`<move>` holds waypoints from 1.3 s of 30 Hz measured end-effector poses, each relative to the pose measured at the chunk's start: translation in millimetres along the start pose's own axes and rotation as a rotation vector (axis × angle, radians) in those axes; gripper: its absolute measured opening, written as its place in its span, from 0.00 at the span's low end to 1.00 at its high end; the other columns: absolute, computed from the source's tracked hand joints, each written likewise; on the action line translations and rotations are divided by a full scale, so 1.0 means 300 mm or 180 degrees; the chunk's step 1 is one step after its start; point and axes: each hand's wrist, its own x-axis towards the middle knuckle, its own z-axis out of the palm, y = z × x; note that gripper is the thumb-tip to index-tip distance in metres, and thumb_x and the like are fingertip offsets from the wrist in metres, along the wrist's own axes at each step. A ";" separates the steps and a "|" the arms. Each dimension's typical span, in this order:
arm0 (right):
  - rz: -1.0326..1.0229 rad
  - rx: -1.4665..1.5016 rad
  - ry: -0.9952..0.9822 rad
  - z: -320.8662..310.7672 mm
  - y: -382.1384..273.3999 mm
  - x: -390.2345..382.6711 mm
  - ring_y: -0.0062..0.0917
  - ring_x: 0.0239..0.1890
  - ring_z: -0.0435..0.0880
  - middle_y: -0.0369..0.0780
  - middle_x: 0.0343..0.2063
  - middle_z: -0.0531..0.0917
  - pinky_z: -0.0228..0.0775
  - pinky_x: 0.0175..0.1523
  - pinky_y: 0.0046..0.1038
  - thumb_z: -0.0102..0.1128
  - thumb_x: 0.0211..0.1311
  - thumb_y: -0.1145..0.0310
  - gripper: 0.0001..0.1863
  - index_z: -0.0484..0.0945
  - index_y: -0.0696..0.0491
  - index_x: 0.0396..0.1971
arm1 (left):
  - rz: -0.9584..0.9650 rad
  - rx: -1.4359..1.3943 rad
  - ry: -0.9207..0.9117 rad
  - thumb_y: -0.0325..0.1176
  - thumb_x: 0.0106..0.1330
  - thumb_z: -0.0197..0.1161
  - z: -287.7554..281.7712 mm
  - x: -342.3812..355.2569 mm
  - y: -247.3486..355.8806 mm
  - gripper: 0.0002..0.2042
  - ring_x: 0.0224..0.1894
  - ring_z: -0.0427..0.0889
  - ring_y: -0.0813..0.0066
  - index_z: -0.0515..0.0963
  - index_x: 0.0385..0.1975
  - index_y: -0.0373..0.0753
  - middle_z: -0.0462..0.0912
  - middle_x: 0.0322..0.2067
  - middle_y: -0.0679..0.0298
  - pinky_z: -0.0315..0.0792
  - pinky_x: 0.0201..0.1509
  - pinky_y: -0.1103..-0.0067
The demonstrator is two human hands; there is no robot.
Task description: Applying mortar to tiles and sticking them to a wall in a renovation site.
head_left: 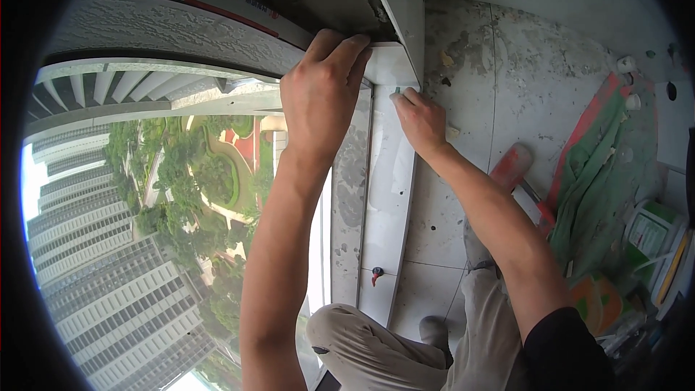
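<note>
A narrow white tile strip (391, 195) runs along the sill beside the window, with a short white tile piece (387, 65) at its far end. My left hand (318, 94) has its fingers bent over the left edge of that short piece, gripping it. Just to the right, my right hand (422, 122) is closed in a pinch at the seam between the two tiles. A small green piece (397, 90) shows at its fingertips, too little of it to name. Closer to me, a red and black tile-levelling clip (377, 274) sits at another seam in the strip.
A rubber mallet (512, 166) lies on the stained floor tiles (449, 232) at right. Beyond it are a crumpled green sheet (597, 166) and a green-and-white bucket (648, 235). The window at left looks out over towers and gardens. My bent knee (340, 326) is beside the sill.
</note>
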 end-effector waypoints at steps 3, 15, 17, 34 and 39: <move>0.0228 0.0108 0.0174 -0.001 -0.003 -0.009 0.35 0.39 0.93 0.36 0.41 0.85 0.89 0.41 0.41 0.74 0.74 0.67 0.06 0.89 0.47 0.46 | 0.0014 0.0000 -0.0027 0.32 0.74 0.79 0.001 -0.001 -0.005 0.08 0.30 0.89 0.61 0.94 0.50 0.43 0.90 0.40 0.63 0.81 0.36 0.67; 0.0193 0.0076 -0.0117 -0.014 0.030 0.001 0.38 0.38 0.94 0.36 0.40 0.89 0.88 0.41 0.41 0.76 0.76 0.61 0.08 0.92 0.44 0.49 | 0.0001 -0.0014 -0.0033 0.32 0.75 0.79 0.005 -0.004 -0.008 0.08 0.31 0.90 0.61 0.94 0.50 0.43 0.90 0.40 0.63 0.82 0.37 0.66; 0.0185 0.0029 -0.0234 -0.013 0.031 0.002 0.38 0.38 0.94 0.36 0.40 0.89 0.88 0.40 0.41 0.76 0.77 0.61 0.08 0.92 0.44 0.50 | -0.0019 0.0005 -0.0064 0.33 0.74 0.79 0.003 -0.003 -0.009 0.09 0.32 0.90 0.59 0.94 0.50 0.43 0.90 0.40 0.63 0.83 0.38 0.66; 0.0120 0.0088 -0.0013 0.014 0.037 -0.001 0.39 0.39 0.94 0.35 0.42 0.89 0.87 0.40 0.43 0.72 0.78 0.64 0.07 0.89 0.44 0.51 | 0.0071 0.0058 -0.0064 0.33 0.74 0.76 0.004 0.005 -0.009 0.07 0.36 0.91 0.55 0.93 0.48 0.44 0.88 0.40 0.64 0.84 0.39 0.63; 0.0106 0.0080 -0.0013 0.015 0.037 0.004 0.39 0.39 0.94 0.35 0.41 0.89 0.88 0.40 0.43 0.73 0.77 0.64 0.07 0.89 0.43 0.51 | 0.0105 0.0074 -0.0053 0.32 0.74 0.77 0.002 0.013 -0.010 0.07 0.37 0.91 0.54 0.93 0.48 0.43 0.89 0.41 0.64 0.85 0.40 0.63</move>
